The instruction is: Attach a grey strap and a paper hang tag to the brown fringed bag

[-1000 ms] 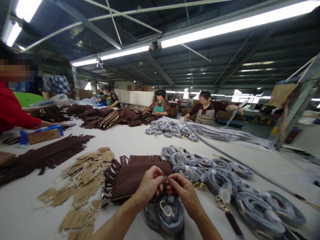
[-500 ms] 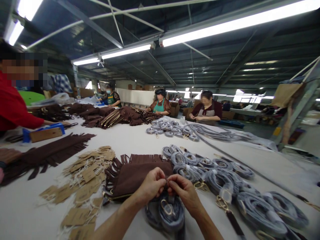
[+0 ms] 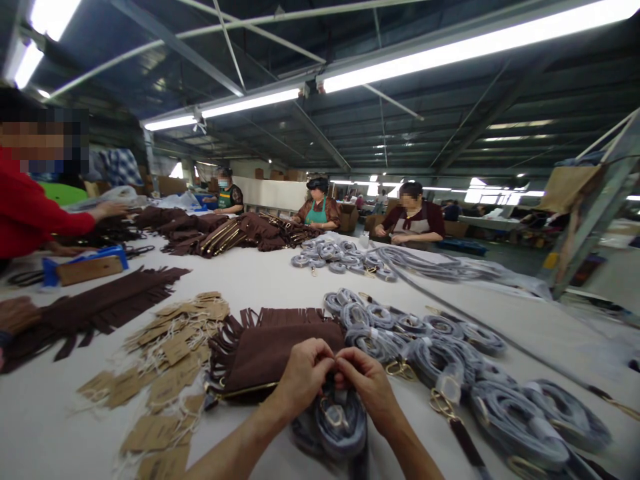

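Observation:
My left hand (image 3: 309,370) and my right hand (image 3: 361,375) meet at the lower edge of a brown fringed bag (image 3: 280,350). Fingers and thumbs are pinched together on both, and what they hold is too small to make out. Just beneath them lies a coiled grey strap in clear wrap (image 3: 343,427) with a gold clasp. The bag lies flat, its gold zipper edge towards me and its fringe at the left and far sides. Left of the bag, tan paper tags with white strings (image 3: 177,347) are spread in a loose heap.
More wrapped strap coils (image 3: 440,360) cover the table (image 3: 250,280) at right. Brown bags (image 3: 240,233) are piled farther back. A blue holder (image 3: 50,272) and a long fringed piece (image 3: 100,307) lie left. A person in red (image 3: 30,207) reaches over the left side; others sit across.
My hands have drawn slightly closer together, fingertips still pinched. At the left, the person in red has raised an arm towards the brown pile.

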`<state>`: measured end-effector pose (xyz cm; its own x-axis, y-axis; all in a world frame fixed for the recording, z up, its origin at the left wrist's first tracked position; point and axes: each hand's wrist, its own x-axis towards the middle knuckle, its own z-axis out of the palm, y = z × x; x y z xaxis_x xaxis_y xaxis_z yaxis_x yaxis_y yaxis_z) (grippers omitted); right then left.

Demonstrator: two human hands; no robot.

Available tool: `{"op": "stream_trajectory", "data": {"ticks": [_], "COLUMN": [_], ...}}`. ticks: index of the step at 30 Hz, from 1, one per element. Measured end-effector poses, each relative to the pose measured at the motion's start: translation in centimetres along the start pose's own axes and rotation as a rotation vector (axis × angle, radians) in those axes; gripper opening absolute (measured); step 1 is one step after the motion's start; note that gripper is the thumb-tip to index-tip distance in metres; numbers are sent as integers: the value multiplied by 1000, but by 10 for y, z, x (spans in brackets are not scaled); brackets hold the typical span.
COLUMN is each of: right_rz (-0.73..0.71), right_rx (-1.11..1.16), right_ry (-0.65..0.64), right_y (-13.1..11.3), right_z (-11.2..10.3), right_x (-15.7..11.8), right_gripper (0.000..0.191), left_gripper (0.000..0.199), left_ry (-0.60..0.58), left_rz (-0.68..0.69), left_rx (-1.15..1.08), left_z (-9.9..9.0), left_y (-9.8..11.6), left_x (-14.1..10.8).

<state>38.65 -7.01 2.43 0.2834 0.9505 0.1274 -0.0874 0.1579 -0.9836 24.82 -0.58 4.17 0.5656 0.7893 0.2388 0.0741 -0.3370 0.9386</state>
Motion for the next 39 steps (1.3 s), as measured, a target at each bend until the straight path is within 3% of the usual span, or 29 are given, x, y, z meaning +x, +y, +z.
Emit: {"op": "stream_trajectory", "data": {"ticks": [5,16,26,33,39], "right_rz": [64,42,23,-118,-213], "right_rx": [75,44,10,-279,-575], "right_ry": [-17,-33,-51,-10,-3], "right_y": [-1,-2,2,4,1], "right_z": [-2,-1,-1,4,13], "right_x": [-1,-3,-2,-3,-7], "right_gripper": [41,38,35,27,22], "left_gripper": [13,14,14,14,15], "left_ry": [3,52,53,133,123], "left_rz": [26,135,145,122,140], "left_rx": [55,231,283,539,470], "left_z": [-2,-4,-5,3,3], "left_y": [-1,3,1,2,-12], "left_x": [-1,1,0,-6,-5]}}
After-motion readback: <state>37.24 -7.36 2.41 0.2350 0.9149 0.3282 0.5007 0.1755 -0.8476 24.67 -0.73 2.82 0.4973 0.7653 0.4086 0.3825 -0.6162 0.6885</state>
